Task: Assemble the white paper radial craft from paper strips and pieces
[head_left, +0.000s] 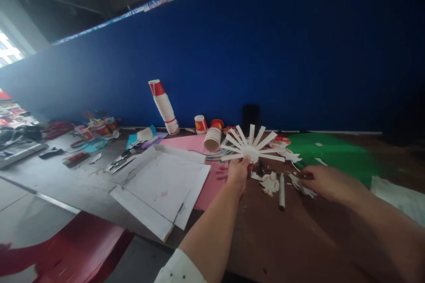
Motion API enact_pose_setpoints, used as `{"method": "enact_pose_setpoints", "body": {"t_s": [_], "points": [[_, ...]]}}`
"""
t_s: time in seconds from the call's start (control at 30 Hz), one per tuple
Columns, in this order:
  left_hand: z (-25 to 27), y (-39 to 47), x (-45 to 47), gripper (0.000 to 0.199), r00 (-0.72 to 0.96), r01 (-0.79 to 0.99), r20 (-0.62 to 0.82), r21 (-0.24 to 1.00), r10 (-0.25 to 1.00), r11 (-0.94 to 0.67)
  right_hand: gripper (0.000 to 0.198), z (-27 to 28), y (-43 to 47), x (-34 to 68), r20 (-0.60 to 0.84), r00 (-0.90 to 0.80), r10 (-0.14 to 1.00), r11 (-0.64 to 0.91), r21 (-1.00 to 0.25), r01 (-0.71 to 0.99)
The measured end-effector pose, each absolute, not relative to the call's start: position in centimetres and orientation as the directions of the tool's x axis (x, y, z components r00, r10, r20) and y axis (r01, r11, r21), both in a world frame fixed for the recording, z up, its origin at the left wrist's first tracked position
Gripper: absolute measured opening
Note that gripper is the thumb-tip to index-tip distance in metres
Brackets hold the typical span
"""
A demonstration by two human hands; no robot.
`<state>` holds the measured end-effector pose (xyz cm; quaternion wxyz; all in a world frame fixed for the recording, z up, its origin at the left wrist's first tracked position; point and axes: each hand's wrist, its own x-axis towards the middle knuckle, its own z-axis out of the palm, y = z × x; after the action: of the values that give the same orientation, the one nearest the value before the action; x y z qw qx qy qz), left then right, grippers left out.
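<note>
My left hand [239, 173] is closed on a cut paper cup [252, 154], its white sides slit into strips that spread out like flower petals around the base. Over the brown tabletop, my right hand [310, 177] has its fingers bent down onto cut paper scraps [303, 186], with the fingertips partly hidden. Between the hands lie a crumpled cut-paper piece [269, 184] and a white marker [282, 192]. Something dark, perhaps a tool handle [262, 167], shows just below the strips.
A shallow white box lid [166, 181] lies left, over pink paper [215, 188]. Behind are a tall leaning stack of paper cups [164, 108], a single cup [200, 124] and a tipped stack [213, 136]. Green paper [332, 154] is at right; a blue partition [265, 53] rises behind. A red chair [76, 247] stands left.
</note>
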<state>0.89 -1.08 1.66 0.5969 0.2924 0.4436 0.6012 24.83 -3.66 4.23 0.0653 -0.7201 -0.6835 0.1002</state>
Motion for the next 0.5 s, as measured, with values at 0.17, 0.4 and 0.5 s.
{"method": "enact_pose_setpoints", "body": {"t_s": [0.17,0.4,0.5], "points": [[1.7,-1.0,1.0,0.013,-0.113,-0.482,-0.183,0.869,0.977,0.107,0.028,5.1,-3.6,22.9,-0.133,0.028,0.991,-0.057,-0.219,0.974],[1.9,-1.4,0.9,0.019,-0.081,-0.524,-0.194,0.843,0.978,0.124,0.042,4.5,-4.6,17.5,-0.145,0.019,0.989,-0.041,-0.15,0.988],[2.0,-1.5,0.9,0.022,-0.06,-0.527,-0.196,0.839,0.979,0.136,0.045,4.0,-4.5,16.9,-0.137,0.006,0.99,-0.027,-0.151,0.988]]}}
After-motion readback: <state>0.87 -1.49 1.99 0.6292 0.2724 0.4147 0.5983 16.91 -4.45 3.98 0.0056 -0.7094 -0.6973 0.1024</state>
